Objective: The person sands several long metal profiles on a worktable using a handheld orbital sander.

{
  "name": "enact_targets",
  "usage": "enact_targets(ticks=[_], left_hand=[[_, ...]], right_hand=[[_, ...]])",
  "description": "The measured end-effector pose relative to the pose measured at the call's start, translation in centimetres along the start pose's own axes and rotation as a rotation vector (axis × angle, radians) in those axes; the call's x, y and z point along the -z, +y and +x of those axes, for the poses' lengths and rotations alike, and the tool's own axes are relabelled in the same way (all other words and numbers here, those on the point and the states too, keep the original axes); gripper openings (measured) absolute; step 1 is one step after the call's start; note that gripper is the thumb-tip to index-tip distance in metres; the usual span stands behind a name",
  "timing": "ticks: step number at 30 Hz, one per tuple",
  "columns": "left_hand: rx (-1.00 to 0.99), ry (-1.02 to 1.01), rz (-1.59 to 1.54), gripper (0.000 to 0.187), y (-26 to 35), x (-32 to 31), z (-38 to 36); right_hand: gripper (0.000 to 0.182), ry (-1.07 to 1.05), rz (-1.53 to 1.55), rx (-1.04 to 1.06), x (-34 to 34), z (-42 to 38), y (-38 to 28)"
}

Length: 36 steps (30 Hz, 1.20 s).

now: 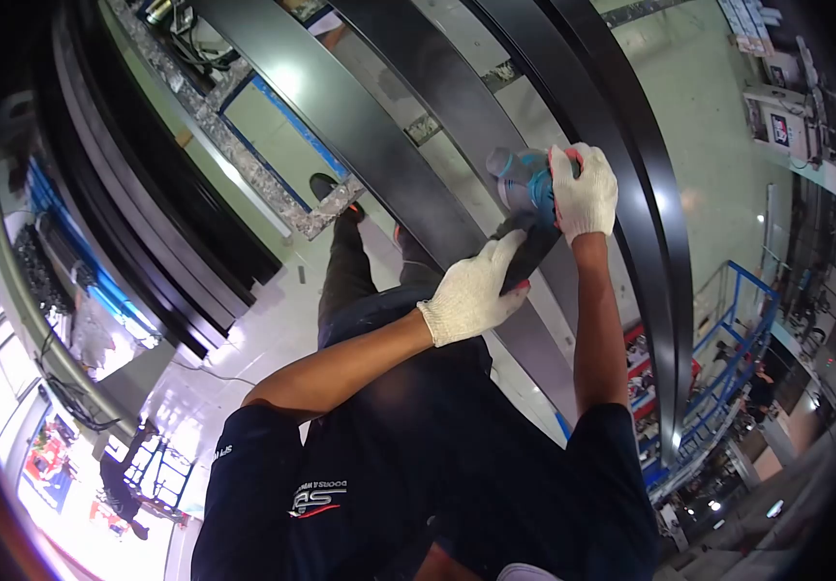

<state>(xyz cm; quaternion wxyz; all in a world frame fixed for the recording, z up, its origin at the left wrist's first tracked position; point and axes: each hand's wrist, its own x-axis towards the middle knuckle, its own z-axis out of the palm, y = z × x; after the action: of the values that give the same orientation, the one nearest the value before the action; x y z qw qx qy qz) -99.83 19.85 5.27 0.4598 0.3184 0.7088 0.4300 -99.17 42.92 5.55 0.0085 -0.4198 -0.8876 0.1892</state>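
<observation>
A teal and grey power tool [526, 182] with a black body is over the long dark metal profiles [408, 184]. My right hand [588, 192], in a whitish knit glove with red on the palm side, is closed around the tool's upper end. Lower down, my left hand [476, 293], gloved the same way, wraps round its black body. Part of the tool is hidden behind my fingers, and its contact with the profile underneath cannot be made out.
More dark profiles [152, 194] lie at the left. A speckled frame with blue edging [292, 121] is near my feet. Blue metal railing [733, 339] stands at the right. Another person [120, 484] is at the lower left, and a cable runs across the floor.
</observation>
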Motion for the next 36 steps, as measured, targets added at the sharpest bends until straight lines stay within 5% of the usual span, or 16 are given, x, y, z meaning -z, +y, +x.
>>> enact_targets(ticks=[7,8,12,17,23,25,26,28,33,35,36], left_hand=[[-0.126,0.154,-0.131,0.065,-4.0,6.1,1.3],[-0.146,0.177,-0.147,0.063,-4.3,7.3,1.7],[0.034,0.078,-0.156,0.065,-4.6,13.3,3.0],[0.081,0.287,-0.135,0.058,-5.3,18.9,3.5],[-0.056,0.522,-0.059,0.043,-7.5,24.4,2.1],[-0.029,0.569,-0.077,0.039,-8.5,25.2,1.1],[-0.009,0.589,-0.086,0.037,-9.0,25.4,0.5],[-0.13,0.624,0.071,0.033,-10.3,26.3,-0.1],[-0.016,0.545,0.16,0.029,-10.1,25.7,-2.1],[-0.033,0.474,0.181,0.029,-9.7,25.0,-3.3],[-0.028,0.436,0.198,0.028,-9.3,24.4,-3.8]], right_hand=[[0.038,0.057,-0.014,-0.129,-2.1,4.7,-6.2],[0.041,0.191,-0.013,0.01,-3.3,5.7,-6.1],[0.042,0.174,0.063,-0.053,-5.1,10.4,-9.4],[0.043,0.048,0.087,-0.196,-5.5,14.3,-20.2],[0.036,0.013,0.08,-0.036,-7.9,21.2,-27.2],[0.042,0.233,-0.065,0.228,-9.2,23.6,-29.4],[0.044,0.093,-0.015,0.081,-7.6,22.5,-32.7],[0.044,0.095,-0.076,0.133,-8.7,24.2,-33.4],[0.043,-0.069,-0.004,0.25,-7.1,21.6,-33.2],[0.048,-0.121,-0.048,0.143,-5.4,19.2,-32.6],[0.036,-0.122,-0.063,0.161,-6.7,20.2,-29.6]])
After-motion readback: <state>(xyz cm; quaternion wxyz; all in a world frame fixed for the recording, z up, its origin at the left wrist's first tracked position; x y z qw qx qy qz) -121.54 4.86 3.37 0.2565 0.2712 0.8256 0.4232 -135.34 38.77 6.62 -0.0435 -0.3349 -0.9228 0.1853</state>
